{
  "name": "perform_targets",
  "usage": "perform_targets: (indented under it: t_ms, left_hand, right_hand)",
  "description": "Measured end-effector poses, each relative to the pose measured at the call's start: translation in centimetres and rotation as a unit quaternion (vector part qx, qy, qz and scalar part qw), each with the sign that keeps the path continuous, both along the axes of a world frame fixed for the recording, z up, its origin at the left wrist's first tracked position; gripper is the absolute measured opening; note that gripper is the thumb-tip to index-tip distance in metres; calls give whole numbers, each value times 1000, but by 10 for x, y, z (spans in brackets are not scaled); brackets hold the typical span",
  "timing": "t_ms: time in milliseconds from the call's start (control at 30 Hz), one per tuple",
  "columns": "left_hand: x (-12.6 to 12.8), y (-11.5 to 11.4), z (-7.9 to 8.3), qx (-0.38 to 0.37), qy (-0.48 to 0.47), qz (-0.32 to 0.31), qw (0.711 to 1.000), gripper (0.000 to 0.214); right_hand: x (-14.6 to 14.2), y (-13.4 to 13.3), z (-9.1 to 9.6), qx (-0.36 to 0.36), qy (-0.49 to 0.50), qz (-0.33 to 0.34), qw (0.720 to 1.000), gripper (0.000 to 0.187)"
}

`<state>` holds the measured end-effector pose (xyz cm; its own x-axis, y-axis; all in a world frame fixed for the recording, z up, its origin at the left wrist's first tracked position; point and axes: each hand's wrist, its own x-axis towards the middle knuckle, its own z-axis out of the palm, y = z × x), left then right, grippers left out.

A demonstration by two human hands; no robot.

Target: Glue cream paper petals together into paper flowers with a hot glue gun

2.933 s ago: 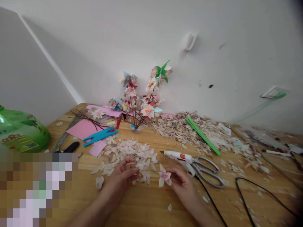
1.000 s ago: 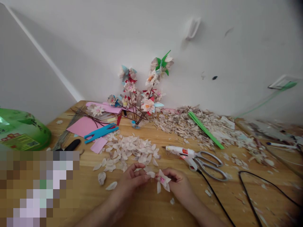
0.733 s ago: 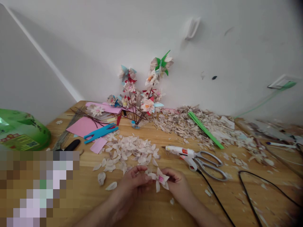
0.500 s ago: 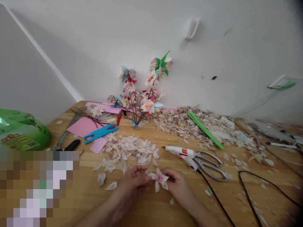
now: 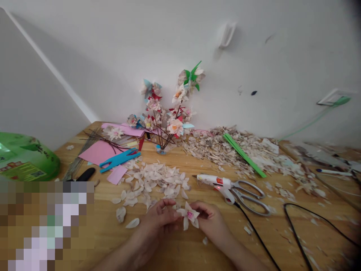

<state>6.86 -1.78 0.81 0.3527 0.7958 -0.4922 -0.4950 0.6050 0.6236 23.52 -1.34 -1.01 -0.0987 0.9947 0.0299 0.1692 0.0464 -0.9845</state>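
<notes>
Between my hands is a small handmade flower [image 5: 189,215] with pale petals and a pink centre, facing up toward me. My left hand [image 5: 162,222] pinches a petal at its left side. On the other side, the fingers of my right hand [image 5: 210,220] are closed on the flower's right edge and partly hidden behind it. Just beyond lies a heap of loose pale petals [image 5: 158,177]. To the right, a white glue gun [image 5: 217,182] with a red light rests on the table, touching grey-handled scissors [image 5: 251,197].
At the back, a bunch of handmade flowers [image 5: 176,127] stands on brown stems. Dried petal scraps [image 5: 208,145] and green strips [image 5: 244,155] lie to its right. Pink paper [image 5: 98,152], blue strips [image 5: 120,160] and a green bottle [image 5: 28,156] are leftward. A black cord [image 5: 256,235] crosses the right.
The flower has shifted very slightly to the left and turned a little in my fingers. Both hands keep nearly the same place and grip.
</notes>
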Motion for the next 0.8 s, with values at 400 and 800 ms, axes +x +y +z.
perform_targets:
  t_ms: [400,800]
  left_hand:
    - [0,-1,12,4,-3,1,1000,37]
    - [-7,-5,1,114,-33,-52,992,61]
  right_hand:
    - [1,0,0,-22,15,-9,1000,7]
    - [0,4,3,-81,65,-69,992,9]
